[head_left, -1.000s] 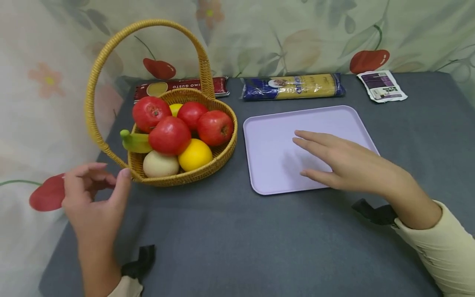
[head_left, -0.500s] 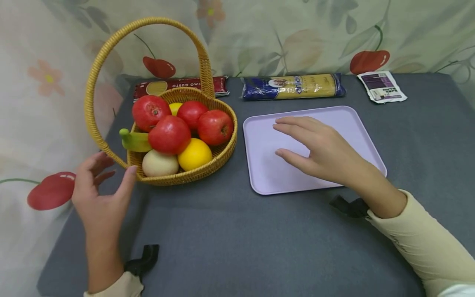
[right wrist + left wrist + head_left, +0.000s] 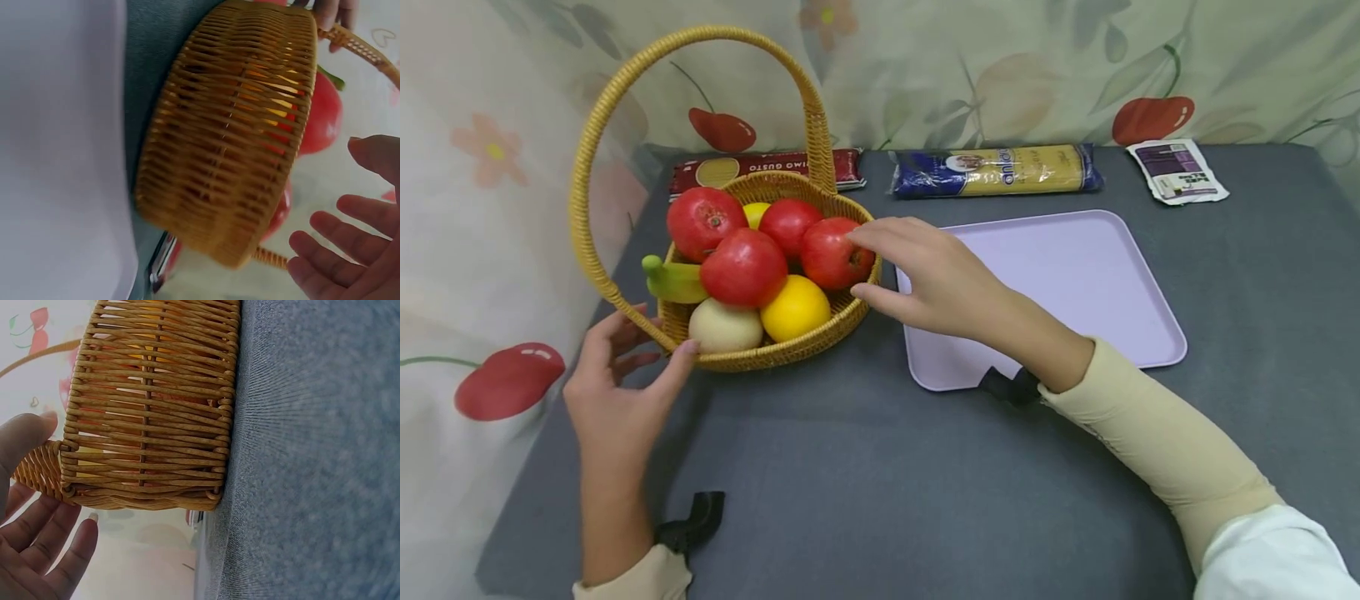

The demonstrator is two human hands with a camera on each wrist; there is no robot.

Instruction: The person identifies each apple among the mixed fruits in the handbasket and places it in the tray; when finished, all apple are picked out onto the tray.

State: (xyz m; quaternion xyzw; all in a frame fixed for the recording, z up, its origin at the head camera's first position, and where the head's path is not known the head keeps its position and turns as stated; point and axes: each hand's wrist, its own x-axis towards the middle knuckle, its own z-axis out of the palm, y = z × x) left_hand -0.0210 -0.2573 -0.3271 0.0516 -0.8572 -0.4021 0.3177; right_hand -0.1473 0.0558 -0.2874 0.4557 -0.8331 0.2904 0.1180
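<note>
Close together, right hand (image 3: 943,282), red fruit (image 3: 831,253)

Our left hand (image 3: 623,387) grips the basket (image 3: 775,359) at near left between thumb (image 3: 26,434) and fingers (image 3: 76,550); our right hand (image 3: 943,279), fingers extended, thumb parted, hovers by the basket's right side.

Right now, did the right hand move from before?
Yes, leftward in the head view: the right hand, over the lilac tray before, now crosses its left edge toward the basket.

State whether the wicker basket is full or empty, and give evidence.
The wicker basket is full: red fruits are heaped above its rim, beside a banana.
</note>
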